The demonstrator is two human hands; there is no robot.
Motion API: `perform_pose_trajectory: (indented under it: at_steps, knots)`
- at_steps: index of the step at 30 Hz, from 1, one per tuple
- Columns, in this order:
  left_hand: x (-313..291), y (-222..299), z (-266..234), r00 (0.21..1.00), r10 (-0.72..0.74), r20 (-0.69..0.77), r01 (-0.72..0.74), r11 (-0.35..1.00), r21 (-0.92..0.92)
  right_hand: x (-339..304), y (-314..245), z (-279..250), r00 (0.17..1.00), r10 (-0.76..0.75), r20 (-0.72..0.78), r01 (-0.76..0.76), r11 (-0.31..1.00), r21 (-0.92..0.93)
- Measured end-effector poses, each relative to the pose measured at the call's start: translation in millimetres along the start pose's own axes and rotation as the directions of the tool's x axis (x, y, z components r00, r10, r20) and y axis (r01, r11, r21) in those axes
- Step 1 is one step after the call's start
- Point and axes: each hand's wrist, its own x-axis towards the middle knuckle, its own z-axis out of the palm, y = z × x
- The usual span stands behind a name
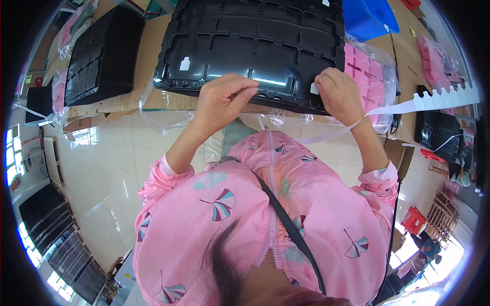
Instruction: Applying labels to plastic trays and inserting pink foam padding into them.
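A stack of black plastic trays, moulded with raised ridges, lies in front of me. At its front right corner my right hand is closed, the fingertips on a small white sticker against the top tray. Another white sticker is on the tray's left part. My left hand is at the front edge, thumb and forefinger pinched together; anything between them is too small to make out. A white strip with a row of label shapes runs past my right wrist toward the right.
Pink trays in clear plastic stand right of the black stack, below a blue bin. More black trays stand on the left. Cardboard covers the table. A red stool is on the tiled floor.
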Motion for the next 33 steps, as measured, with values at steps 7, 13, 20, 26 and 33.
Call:
perform_pose_trajectory:
  at_steps: [7, 13, 20, 26, 33]
  knots:
    - [-2, -1, 0, 1.000, 0.006, -0.009, -0.006, 1.000, -0.014, -3, -3, -7, 0.998, -0.041, 0.051, 0.038, 0.998, 0.058]
    - [0, 0, 3, 0.993, 0.096, -0.068, -0.097, 0.995, 0.000, 1, 0, -2, 1.000, -0.004, -0.014, 0.005, 0.999, 0.039]
    - [-4, -2, 3, 0.994, 0.091, -0.062, -0.092, 0.996, -0.016, -2, -3, -14, 0.991, -0.025, 0.129, 0.006, 0.990, 0.142]
    - [-13, -3, -14, 0.992, 0.110, -0.063, -0.107, 0.993, 0.041, -1, -1, -22, 0.983, 0.057, 0.173, -0.114, 0.932, 0.344]
    - [17, -33, -109, 0.977, 0.189, -0.103, -0.116, 0.866, 0.487, 3, -4, -3, 0.941, 0.326, 0.095, -0.316, 0.739, 0.596]
